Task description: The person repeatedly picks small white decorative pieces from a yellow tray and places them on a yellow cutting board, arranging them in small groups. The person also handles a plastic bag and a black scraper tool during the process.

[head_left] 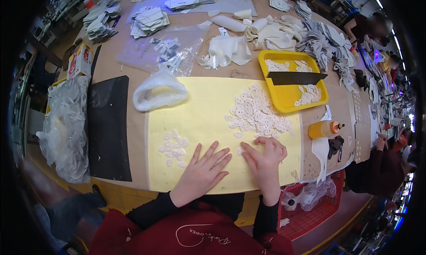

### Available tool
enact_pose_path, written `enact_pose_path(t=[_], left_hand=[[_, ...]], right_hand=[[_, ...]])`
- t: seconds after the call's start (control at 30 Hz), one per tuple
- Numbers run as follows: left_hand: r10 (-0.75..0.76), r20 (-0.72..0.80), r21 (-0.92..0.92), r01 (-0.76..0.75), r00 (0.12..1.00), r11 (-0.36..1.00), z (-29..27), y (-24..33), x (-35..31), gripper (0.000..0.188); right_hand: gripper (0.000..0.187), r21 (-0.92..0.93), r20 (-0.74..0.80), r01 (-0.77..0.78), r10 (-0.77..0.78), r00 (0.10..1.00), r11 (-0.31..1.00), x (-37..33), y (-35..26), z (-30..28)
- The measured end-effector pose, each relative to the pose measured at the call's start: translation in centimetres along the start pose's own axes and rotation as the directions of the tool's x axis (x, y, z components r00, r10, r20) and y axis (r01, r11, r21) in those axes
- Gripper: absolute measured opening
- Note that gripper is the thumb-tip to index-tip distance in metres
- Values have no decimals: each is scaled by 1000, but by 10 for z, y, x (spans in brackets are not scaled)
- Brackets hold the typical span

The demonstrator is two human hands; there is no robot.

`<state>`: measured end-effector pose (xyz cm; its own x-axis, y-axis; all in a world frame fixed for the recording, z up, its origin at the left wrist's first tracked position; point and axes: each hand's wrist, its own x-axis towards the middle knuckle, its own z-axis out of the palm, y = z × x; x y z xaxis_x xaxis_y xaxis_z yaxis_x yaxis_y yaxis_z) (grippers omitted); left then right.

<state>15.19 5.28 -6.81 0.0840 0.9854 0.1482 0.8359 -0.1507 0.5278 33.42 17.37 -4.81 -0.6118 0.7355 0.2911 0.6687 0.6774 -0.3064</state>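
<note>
On the pale yellow sheet (195,122), my left hand (199,173) lies flat with its fingers spread and nothing in them. Left of it is a small group of white, eye-shaped cut pieces with holes (174,147). My right hand (265,159) rests on the sheet with thumb and curled fingers apart. A single white piece (240,151) lies against its thumb side. Just beyond the right fingers spreads a larger heap of the same white pieces (257,111); the undersides of those fingers are hidden.
A yellow tray (284,105) with more pieces and a black strip (296,78) across it stands behind the heap. An orange-yellow squeeze bottle (321,129) lies at right. A clear plastic bag (159,93), a black mat (108,131) and stacked fabric parts (148,22) surround the sheet.
</note>
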Motion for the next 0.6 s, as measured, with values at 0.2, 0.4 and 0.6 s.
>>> enact_pose_path(t=[0.2, 0.4, 0.6], left_hand=[[-31, 5, -28, 31, 1000, 999, -1, 1, 0, 53], [-5, 39, 113, 1, 999, 994, -2, 4, 1, 55], [-7, 51, 138, 0, 999, 990, -1, 2, -2, 55]], right_hand=[[19, 23, -16, -12, 12, 1000, 1000, -5, -8, 12], [16, 179, 8, -120, 120, 993, 977, -11, -32, 19], [16, 48, -69, -106, 109, 992, 993, 25, -17, 9]])
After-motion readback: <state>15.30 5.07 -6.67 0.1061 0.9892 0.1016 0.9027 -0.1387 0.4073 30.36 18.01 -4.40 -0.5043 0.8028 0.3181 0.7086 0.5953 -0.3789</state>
